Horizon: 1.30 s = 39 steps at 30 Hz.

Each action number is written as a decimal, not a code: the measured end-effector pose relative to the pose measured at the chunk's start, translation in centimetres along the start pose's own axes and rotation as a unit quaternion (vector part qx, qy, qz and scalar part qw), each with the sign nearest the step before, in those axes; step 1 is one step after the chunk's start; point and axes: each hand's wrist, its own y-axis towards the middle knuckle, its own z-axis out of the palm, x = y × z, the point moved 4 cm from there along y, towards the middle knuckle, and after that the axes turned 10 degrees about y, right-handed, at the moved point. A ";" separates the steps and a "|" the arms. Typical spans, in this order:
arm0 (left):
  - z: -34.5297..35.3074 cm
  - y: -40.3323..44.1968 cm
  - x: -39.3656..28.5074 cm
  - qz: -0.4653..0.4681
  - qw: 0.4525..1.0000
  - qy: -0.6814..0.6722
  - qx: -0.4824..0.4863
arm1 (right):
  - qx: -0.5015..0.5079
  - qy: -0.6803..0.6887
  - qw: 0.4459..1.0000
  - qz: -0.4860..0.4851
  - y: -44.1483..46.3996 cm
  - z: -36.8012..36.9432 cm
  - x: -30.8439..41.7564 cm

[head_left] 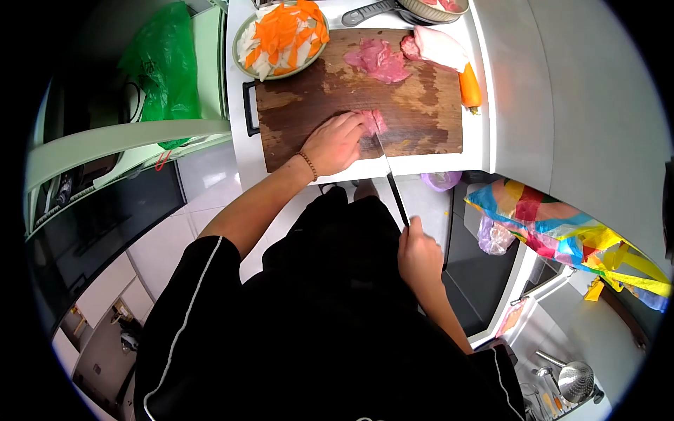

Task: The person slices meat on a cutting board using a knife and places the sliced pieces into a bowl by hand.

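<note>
A small piece of pink meat [378, 121] lies near the front edge of the brown wooden cutting board [302, 105]. My left hand [335, 142] presses on its left side, fingers together. In my right hand [420, 254], closed round the handle, is a long knife [390, 177]; its blade tip rests on the meat, just right of my left fingertips. Thin meat slices [379, 61] lie in a pile farther back on the board. A larger pale chunk of meat [439, 48] sits at the board's back right corner.
A bowl [241, 62] of orange and white sliced vegetables overlaps the board's back left corner. A carrot [470, 88] lies along the right edge. Behind the board is a pan [428, 12] with a black handle. A green plastic bag [172, 70] hangs at the left.
</note>
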 end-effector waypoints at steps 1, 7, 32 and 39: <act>-0.1 0.0 0.1 0.000 1.000 -0.010 -0.002 | 0.007 -0.012 1.000 0.013 -0.9 0.0 -0.5; -1.5 -1.2 1.4 0.009 0.998 -0.010 -0.066 | -0.069 0.026 0.996 -0.056 -0.9 -2.1 0.5; -2.3 -1.8 2.3 0.016 0.996 -0.029 -0.084 | -0.032 0.035 0.998 -0.041 -2.1 -1.7 0.8; -1.8 -1.2 2.5 0.050 0.996 -0.031 -0.062 | -0.021 0.031 0.997 -0.061 3.5 -0.5 5.3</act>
